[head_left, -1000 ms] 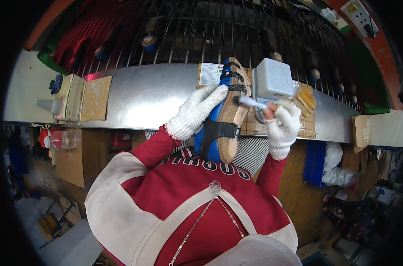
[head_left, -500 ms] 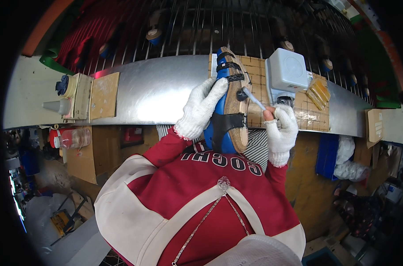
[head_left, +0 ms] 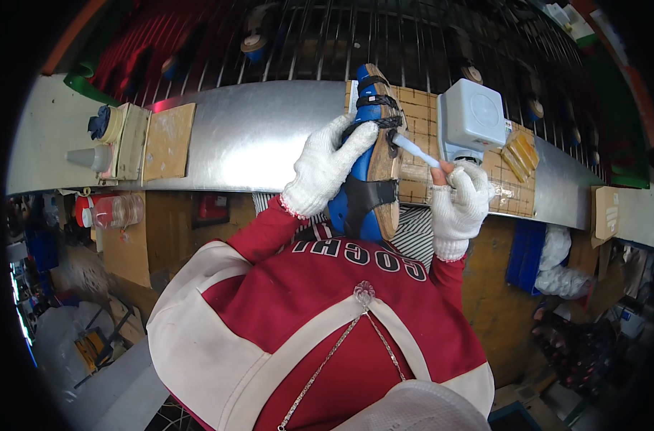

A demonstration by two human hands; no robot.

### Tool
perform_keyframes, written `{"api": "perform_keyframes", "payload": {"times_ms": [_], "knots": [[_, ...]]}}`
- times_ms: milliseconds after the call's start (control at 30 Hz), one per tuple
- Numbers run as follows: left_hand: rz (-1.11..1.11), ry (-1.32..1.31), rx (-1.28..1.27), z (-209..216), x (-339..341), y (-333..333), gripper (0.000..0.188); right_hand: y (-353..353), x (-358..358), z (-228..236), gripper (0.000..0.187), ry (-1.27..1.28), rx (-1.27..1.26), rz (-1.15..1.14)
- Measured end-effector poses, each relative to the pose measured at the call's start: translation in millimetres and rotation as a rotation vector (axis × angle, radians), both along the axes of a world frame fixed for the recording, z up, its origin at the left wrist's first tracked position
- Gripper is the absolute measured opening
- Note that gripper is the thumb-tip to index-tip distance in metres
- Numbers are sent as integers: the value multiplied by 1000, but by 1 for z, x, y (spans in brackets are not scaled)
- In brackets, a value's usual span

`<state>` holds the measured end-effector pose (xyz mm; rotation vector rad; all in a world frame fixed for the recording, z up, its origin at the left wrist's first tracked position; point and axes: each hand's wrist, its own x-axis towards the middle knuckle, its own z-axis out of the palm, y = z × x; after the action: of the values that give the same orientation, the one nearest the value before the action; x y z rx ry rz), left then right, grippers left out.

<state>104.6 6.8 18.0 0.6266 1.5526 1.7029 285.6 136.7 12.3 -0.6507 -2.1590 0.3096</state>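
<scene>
A sandal with black straps and a cork-coloured sole (head_left: 383,167) is fitted on a blue shoe last (head_left: 359,210), toe end pointing away from me. My left hand (head_left: 325,171), in a white knit glove, grips it from the left, thumb lying near a strap. In my gloved right hand (head_left: 462,205), bare fingertips pinch the pale handle of a small brush (head_left: 415,149). Its dark head rests against the sole's edge, just below the straps. The bristle tips are partly hidden there.
Beyond the metal bench (head_left: 248,129) run metal rods with more lasts (head_left: 253,47) among them. A grey-white container (head_left: 473,113) stands on the cardboard at right, beside an amber block (head_left: 519,154). Left are a board (head_left: 170,142) and a grey cone (head_left: 90,156).
The brush head has turned and shows less of its round dark face against the sole edge. My right hand has shifted slightly right. The left hand keeps its grip; the whole view has moved slightly.
</scene>
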Motion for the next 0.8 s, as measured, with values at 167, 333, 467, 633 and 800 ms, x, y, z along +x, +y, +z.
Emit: {"api": "perform_keyframes", "payload": {"times_ms": [167,333,467,633,800], "knots": [[-1,68,-35,2,-8,2,58,3,7,-1,17,-65,-19,67],[0,99,-51,7,-11,6,55,4,11,2,18,-90,-11,107],[-16,143,-75,13,-15,8,55,6,14,2,19,-97,-4,153],[-58,142,-59,14,-21,11,54,9,15,7,19,-112,22,184],[-66,248,-124,12,-26,14,50,20,15,21,20,-174,60,270]]}}
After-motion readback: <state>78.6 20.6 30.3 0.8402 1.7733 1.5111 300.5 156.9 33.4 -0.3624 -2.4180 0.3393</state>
